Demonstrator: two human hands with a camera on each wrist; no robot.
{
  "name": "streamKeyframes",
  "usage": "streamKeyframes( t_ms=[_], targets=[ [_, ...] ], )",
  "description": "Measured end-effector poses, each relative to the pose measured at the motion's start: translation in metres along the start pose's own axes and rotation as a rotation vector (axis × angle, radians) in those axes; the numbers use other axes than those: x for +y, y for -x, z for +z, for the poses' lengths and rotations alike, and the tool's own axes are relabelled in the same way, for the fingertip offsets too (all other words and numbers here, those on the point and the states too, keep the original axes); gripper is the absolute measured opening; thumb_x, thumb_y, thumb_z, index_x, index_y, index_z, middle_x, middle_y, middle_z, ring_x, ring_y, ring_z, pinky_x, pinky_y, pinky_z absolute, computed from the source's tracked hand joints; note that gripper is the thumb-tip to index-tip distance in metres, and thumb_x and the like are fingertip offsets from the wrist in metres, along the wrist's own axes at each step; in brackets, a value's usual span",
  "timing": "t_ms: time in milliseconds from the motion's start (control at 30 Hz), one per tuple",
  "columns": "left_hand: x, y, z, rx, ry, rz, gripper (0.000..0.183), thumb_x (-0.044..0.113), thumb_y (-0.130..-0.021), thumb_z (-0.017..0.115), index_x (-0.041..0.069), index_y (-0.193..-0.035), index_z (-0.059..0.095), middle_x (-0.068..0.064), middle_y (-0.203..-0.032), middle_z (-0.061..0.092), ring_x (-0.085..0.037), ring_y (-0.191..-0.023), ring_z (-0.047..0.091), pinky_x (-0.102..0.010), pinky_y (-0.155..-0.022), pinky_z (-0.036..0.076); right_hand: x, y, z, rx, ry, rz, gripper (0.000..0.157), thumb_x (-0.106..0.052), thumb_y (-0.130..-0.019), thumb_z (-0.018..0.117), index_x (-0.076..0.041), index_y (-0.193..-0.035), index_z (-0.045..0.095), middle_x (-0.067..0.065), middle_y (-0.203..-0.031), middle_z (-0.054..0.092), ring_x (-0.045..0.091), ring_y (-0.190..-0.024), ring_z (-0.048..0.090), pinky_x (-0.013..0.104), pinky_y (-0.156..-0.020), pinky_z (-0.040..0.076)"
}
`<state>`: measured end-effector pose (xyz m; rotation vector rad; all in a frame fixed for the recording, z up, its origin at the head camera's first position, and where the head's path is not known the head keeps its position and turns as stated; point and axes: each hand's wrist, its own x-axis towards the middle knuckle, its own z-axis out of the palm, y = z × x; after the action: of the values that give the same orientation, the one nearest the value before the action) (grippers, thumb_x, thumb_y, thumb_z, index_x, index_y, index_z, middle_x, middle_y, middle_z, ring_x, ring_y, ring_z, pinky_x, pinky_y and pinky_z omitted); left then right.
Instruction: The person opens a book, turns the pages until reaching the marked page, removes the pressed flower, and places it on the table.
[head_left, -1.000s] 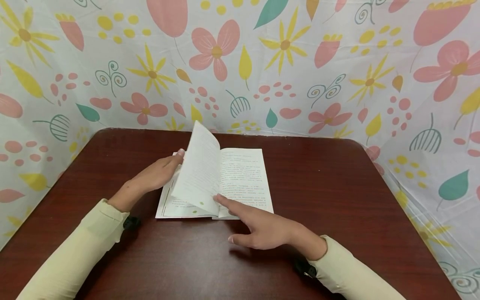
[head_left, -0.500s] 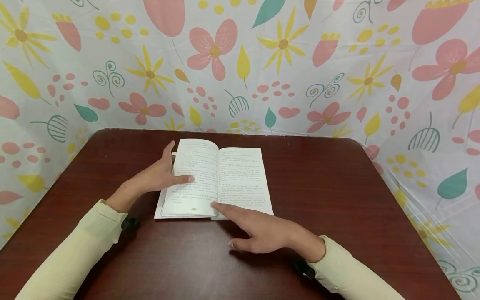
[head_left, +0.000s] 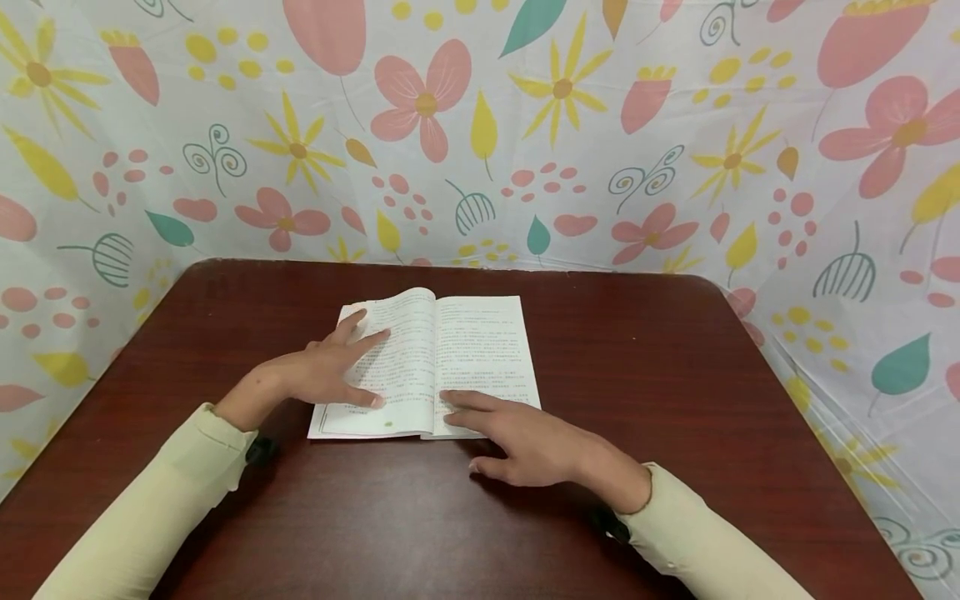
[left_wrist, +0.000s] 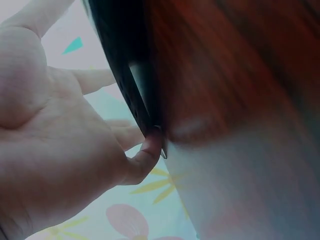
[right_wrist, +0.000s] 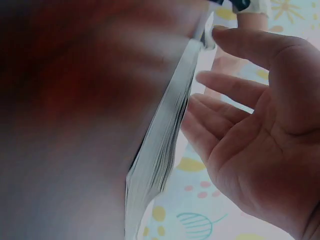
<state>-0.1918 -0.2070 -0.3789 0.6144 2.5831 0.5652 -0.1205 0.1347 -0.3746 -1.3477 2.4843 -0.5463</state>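
Head view shows an open book (head_left: pixel 420 367) lying on the dark surface (head_left: pixel 645 367), its left page (head_left: pixel 411 375) bowed up near the spine. At the book's nine o'clock, the left hand (head_left: pixel 322 371) spreads its fingers apart over that page. At four o'clock, the right hand (head_left: pixel 528 446) reaches relaxed, extended fingers over the lower right page (head_left: pixel 483 346). Beyond, at twelve o'clock, hangs a floral curtain (head_left: pixel 480 125).

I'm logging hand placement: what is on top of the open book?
The left hand lies over the left page; the right hand extends over the lower edge of the right page. Both pages show print; parts beneath the hands are covered.
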Motion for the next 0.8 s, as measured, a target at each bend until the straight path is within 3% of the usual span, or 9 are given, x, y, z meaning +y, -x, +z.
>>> streamKeyframes(
  t_ms=[167,433,800],
  targets=[
    [0.000,0.000,0.001,-0.017,-0.036,0.010,0.111,0.059,-0.088,0.081,0.019,-0.172,0.020,-0.019,-0.177,0.003,-0.045,-0.161,0.005,-0.080,-0.117,0.013,0.008,0.000,-0.004,0.044,0.070,0.032,0.048,-0.020,-0.099,0.077,-0.007,-0.144,0.065,0.004,-0.165,0.045,0.019,-0.151,0.045,0.039,-0.114,0.046],
    [-0.001,-0.001,0.000,-0.036,-0.053,0.001,0.110,0.061,-0.090,0.079,0.020,-0.172,0.018,-0.017,-0.177,0.003,-0.044,-0.162,0.003,-0.081,-0.117,0.010,0.017,0.001,-0.007,0.114,0.111,0.070,0.038,-0.014,-0.095,0.082,-0.006,-0.131,0.073,0.004,-0.154,0.058,0.019,-0.142,0.055,0.036,-0.104,0.053],
    [-0.006,-0.001,0.004,-0.008,-0.045,0.017,0.112,0.064,-0.086,0.080,0.022,-0.172,0.020,-0.015,-0.177,0.004,-0.042,-0.162,0.003,-0.080,-0.117,0.010,0.021,0.000,-0.011,0.151,0.088,0.005,0.017,-0.002,-0.093,0.080,-0.007,-0.109,0.081,0.008,-0.142,0.068,0.019,-0.132,0.065,0.034,-0.096,0.057]
  ],
)
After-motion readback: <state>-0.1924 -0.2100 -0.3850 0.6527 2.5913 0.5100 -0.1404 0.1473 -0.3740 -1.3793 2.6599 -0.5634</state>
